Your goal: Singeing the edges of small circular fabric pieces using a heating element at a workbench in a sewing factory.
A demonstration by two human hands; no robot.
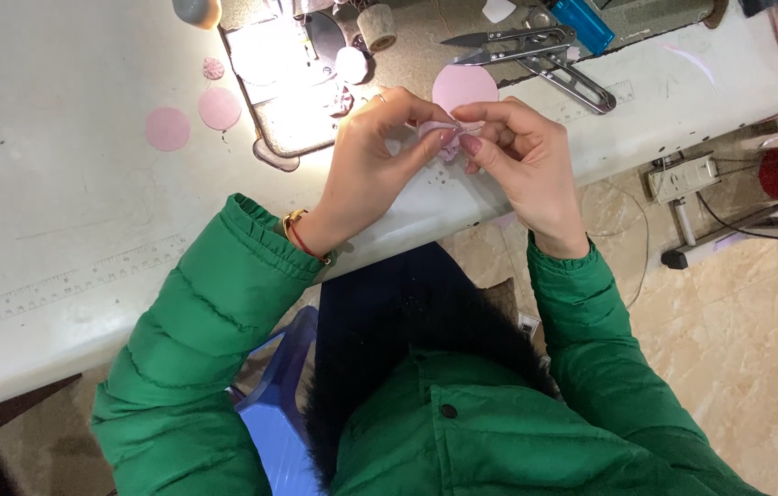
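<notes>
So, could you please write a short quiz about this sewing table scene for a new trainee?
1. True or false: both hands pinch the same small pink fabric piece.
2. How many pink fabric circles lie flat on the table to the left of the lit needle plate?
3. Which tool lies closest above the hands: A) thread snips, B) hammer, C) ruler?

Key
1. True: the left hand and right hand meet on the pink fabric piece.
2. Two pink fabric circles, beside the needle plate on the table.
3. A, the thread snips.
</notes>
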